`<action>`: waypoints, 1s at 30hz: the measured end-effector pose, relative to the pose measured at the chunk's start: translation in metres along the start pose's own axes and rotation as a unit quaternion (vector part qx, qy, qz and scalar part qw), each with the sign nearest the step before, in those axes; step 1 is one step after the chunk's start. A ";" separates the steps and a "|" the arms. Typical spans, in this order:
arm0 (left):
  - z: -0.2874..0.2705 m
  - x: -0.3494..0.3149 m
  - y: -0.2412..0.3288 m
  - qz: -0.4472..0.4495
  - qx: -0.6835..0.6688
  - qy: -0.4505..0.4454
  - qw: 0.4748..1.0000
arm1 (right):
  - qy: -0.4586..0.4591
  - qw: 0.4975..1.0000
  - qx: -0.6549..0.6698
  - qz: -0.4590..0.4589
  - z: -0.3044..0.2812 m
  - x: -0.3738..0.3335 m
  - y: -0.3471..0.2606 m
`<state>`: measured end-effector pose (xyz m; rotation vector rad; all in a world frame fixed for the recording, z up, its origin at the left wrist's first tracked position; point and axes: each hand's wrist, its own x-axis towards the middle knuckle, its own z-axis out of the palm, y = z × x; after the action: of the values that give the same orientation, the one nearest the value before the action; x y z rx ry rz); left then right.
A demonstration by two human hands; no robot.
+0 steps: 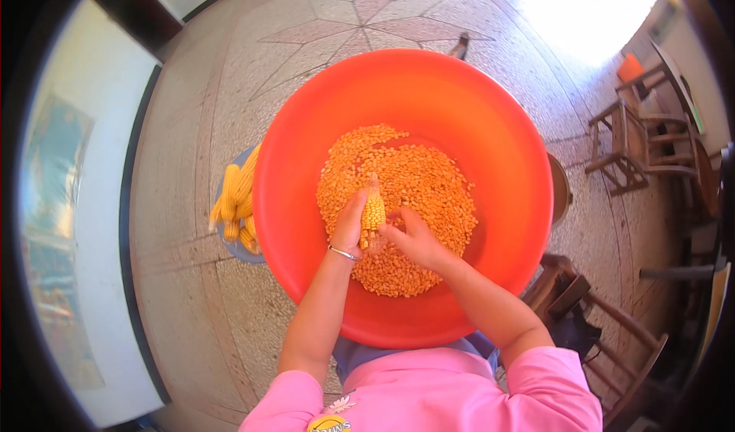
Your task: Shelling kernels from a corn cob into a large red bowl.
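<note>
My left hand is wrapped round a yellow corn cob, which stands roughly lengthwise away from me. A bare, pale tip shows at the cob's far end, while rows of kernels still cover its middle. From the other side my right hand comes in with bent fingers, its thumb against the cob's near part; some of its fingertips are hidden. Both hands are over a large orange-red basin. Loose orange-yellow kernels lie in a broad heap on the basin's bottom, beneath and around my hands.
Left of the basin, several whole corn cobs rest in a blue-grey container partly hidden by the rim. A round brown object shows at the right. Wooden chairs stand farther right, another chair nearer. A white wall runs along the left.
</note>
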<state>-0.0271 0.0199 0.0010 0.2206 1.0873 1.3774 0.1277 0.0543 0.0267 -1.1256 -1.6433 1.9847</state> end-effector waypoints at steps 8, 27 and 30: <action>0.018 -0.002 -0.002 -0.097 0.017 -0.055 0.994 | 0.008 0.971 0.237 0.022 -0.013 0.012 -0.007; 0.006 -0.048 -0.031 -0.109 0.107 -0.135 0.979 | -0.006 0.948 0.308 0.074 -0.007 0.007 0.010; 0.006 -0.046 -0.027 -0.116 0.075 -0.169 0.976 | -0.003 0.943 0.323 0.075 -0.009 0.006 0.005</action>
<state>0.0038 -0.0233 0.0077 0.4103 0.8989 1.0056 0.1316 0.0630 0.0197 -0.9937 -0.7972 2.3591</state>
